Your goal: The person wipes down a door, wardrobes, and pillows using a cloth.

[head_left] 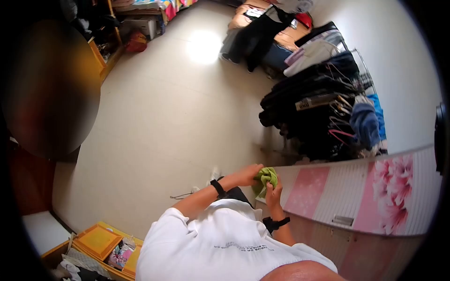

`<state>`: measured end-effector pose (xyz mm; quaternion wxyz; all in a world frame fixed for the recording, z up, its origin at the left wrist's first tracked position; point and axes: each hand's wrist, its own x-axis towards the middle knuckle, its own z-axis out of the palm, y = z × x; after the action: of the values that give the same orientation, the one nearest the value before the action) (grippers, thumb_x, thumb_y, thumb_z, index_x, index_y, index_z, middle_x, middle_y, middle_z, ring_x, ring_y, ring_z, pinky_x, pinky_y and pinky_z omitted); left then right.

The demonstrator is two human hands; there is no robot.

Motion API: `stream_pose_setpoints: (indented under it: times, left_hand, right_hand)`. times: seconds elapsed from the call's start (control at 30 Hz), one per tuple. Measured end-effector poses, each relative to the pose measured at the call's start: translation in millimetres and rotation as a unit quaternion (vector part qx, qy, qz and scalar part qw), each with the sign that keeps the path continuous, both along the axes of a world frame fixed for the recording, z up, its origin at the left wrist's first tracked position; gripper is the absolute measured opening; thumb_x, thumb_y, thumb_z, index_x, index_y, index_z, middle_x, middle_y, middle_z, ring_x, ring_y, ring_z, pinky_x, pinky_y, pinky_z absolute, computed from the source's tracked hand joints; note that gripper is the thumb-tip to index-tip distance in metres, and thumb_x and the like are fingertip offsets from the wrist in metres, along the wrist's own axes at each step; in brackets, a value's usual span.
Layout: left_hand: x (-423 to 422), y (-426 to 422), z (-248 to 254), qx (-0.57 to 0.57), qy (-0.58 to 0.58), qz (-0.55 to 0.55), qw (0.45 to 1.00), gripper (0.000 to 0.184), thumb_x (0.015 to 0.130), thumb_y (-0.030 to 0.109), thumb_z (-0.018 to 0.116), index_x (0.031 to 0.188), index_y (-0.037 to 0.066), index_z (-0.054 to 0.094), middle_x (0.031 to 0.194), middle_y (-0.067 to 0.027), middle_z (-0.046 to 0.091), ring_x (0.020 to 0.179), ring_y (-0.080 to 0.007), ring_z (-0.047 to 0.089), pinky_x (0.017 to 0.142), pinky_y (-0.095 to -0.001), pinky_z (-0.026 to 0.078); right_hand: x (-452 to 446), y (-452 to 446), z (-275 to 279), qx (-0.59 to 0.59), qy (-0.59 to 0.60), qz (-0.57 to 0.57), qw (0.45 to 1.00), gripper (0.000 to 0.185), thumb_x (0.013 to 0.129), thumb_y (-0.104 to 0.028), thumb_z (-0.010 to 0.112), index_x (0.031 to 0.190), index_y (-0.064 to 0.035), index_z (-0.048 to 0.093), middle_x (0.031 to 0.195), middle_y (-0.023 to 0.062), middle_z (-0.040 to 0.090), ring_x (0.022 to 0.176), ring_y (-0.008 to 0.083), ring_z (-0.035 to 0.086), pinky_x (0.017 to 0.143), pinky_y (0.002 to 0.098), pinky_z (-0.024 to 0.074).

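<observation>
A crumpled green cloth [265, 180] is bunched between my two hands, in front of my white shirt. My left hand [251, 175] grips its left side with the fingers curled round it. On the right, my right hand [273, 191] pinches the folds, thumb uppermost. Each wrist wears a black band. The cloth is close to the near corner of a pink and white panelled surface with a flower print [309, 192]; whether it touches is unclear.
A rack packed with dark clothes [309, 98] stands ahead to the right, with more garments [258, 35] heaped beyond it. At lower left is a yellow wooden drawer unit [98, 241] holding fabric. Pale tiled floor [164, 107] stretches ahead. A blurred patch covers the left side.
</observation>
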<state>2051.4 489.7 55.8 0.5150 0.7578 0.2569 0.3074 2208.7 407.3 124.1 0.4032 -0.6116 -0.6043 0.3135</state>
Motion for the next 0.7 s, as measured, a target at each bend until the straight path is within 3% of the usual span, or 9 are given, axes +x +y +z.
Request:
stream_pose_setpoints:
  times: [0.13,0.17,0.3,0.37,0.43,0.5,0.57,0.67,0.7]
  left_hand:
    - [-101.6,68.0,-28.5,-0.020,0.129,0.123,0.984,0.038,0.076,0.009,0.063,0.113,0.008,0.054,0.101,-0.0196,0.064,0.096,-0.0397,0.060,0.080,-0.0477,0.048]
    - [-133.8,92.2,-23.8,-0.030,0.138,0.152,0.978,0.035,0.077,0.008,0.061,0.111,0.008,0.055,0.098,-0.0182,0.065,0.095,-0.0385,0.060,0.080,-0.0476,0.048]
    - [-290.3,205.3,35.2,0.025,0.233,0.344,0.909,0.034,0.080,0.012,0.066,0.113,0.012,0.057,0.087,-0.0137,0.069,0.086,-0.0333,0.066,0.073,-0.0434,0.051]
    - [-346.9,245.2,72.1,0.031,0.278,0.391,0.877,0.040,0.078,0.014,0.070,0.116,0.012,0.057,0.086,-0.0145,0.069,0.085,-0.0322,0.067,0.074,-0.0419,0.052]
    - [-393.0,270.7,102.9,0.025,0.301,0.410,0.860,0.042,0.077,0.013,0.072,0.116,0.012,0.057,0.084,-0.0155,0.069,0.081,-0.0321,0.067,0.073,-0.0428,0.052]
    - [-439.4,292.4,119.7,-0.020,0.298,0.345,0.890,0.050,0.076,0.013,0.073,0.122,0.013,0.053,0.081,-0.0150,0.069,0.079,-0.0323,0.067,0.072,-0.0429,0.052]
    - [-466.6,303.3,144.4,-0.061,0.289,0.342,0.892,0.078,0.078,0.012,0.072,0.145,0.024,0.034,0.077,-0.0148,0.068,0.069,-0.0292,0.067,0.068,-0.0391,0.053]
    - [-497.5,326.6,119.9,-0.181,0.176,0.346,0.904,0.077,0.079,0.009,0.071,0.146,0.023,0.036,0.074,-0.0118,0.068,0.066,-0.0225,0.067,0.065,-0.0354,0.054]
    - [-514.4,340.4,110.7,-0.196,0.147,0.362,0.899,0.066,0.079,0.008,0.070,0.139,0.018,0.044,0.072,-0.0095,0.067,0.066,-0.0190,0.067,0.065,-0.0328,0.053]
  right_hand:
    - [-79.2,104.4,9.3,0.070,-0.016,0.052,0.996,0.023,0.086,-0.012,0.057,0.105,0.0014,0.057,0.096,0.0106,0.060,0.086,0.0206,0.057,0.075,0.0303,0.0462]
    - [-101.1,131.9,16.6,0.093,-0.083,0.092,0.988,0.021,0.082,-0.010,0.061,0.100,0.0006,0.057,0.098,0.0119,0.060,0.089,0.0256,0.058,0.078,0.0345,0.0463]
    - [-203.4,243.0,58.5,0.198,-0.214,0.256,0.921,0.021,0.072,-0.005,0.068,0.090,-0.0023,0.056,0.107,0.0133,0.060,0.100,0.0338,0.056,0.087,0.0423,0.0434]
    - [-247.7,297.2,73.0,0.216,-0.199,0.297,0.909,0.025,0.070,-0.002,0.068,0.091,-0.0040,0.054,0.107,0.0129,0.060,0.101,0.0334,0.055,0.092,0.0434,0.0400]
    - [-295.6,350.1,83.6,0.200,-0.128,0.307,0.922,0.033,0.070,0.002,0.067,0.100,-0.0049,0.054,0.108,0.0144,0.060,0.102,0.0351,0.055,0.091,0.0438,0.0417]
    - [-347.3,391.0,96.7,0.176,-0.051,0.282,0.942,0.044,0.072,0.008,0.063,0.112,-0.0056,0.052,0.110,0.0155,0.059,0.102,0.0360,0.056,0.088,0.0432,0.0452]
    - [-387.5,432.1,123.8,0.172,0.027,0.344,0.923,0.047,0.074,0.011,0.059,0.118,-0.0061,0.054,0.111,0.0162,0.059,0.101,0.0364,0.058,0.085,0.0416,0.0486]
    - [-425.6,467.6,128.6,0.208,-0.027,0.390,0.897,0.043,0.076,0.010,0.060,0.116,-0.0060,0.057,0.115,0.0152,0.057,0.099,0.0346,0.059,0.084,0.0403,0.0492]
    - [-442.7,480.9,124.5,0.208,-0.047,0.410,0.887,0.040,0.077,0.009,0.061,0.113,-0.0059,0.058,0.117,0.0146,0.057,0.101,0.0341,0.058,0.086,0.0410,0.0480]
